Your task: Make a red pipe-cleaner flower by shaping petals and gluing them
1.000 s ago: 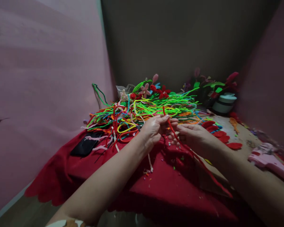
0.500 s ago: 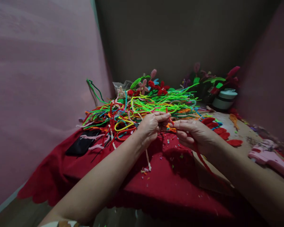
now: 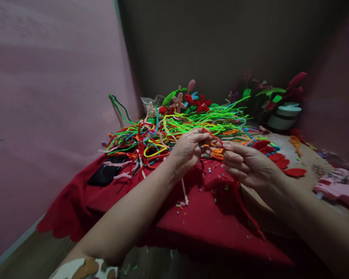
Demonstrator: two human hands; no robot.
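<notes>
A red pipe cleaner (image 3: 216, 138) stretches between my two hands above the front of the table. My left hand (image 3: 189, 149) pinches one end between thumb and fingers. Thumb and index finger of my right hand (image 3: 247, 161) grip it a short way along, the other fingers curled in. From beneath the right hand its long tail (image 3: 247, 213) hangs down over the red cloth. Just behind the hands lies a tangled heap of coloured pipe cleaners (image 3: 192, 124), with yellow-handled scissors (image 3: 154, 150) at its near edge, their blades hidden.
Finished fuzzy flowers (image 3: 202, 104) stand behind the heap. Red petal loops (image 3: 279, 161) lie at right, near a pink glue gun (image 3: 337, 190) and a lidded jar (image 3: 285, 116). A black phone (image 3: 106, 172) rests at left on the red tablecloth (image 3: 197, 228). A pink wall borders the left.
My hands have drawn slightly apart, so more of the red pipe cleaner shows between them. Its hanging tail has swung into clearer view. The camera view has shifted a little.
</notes>
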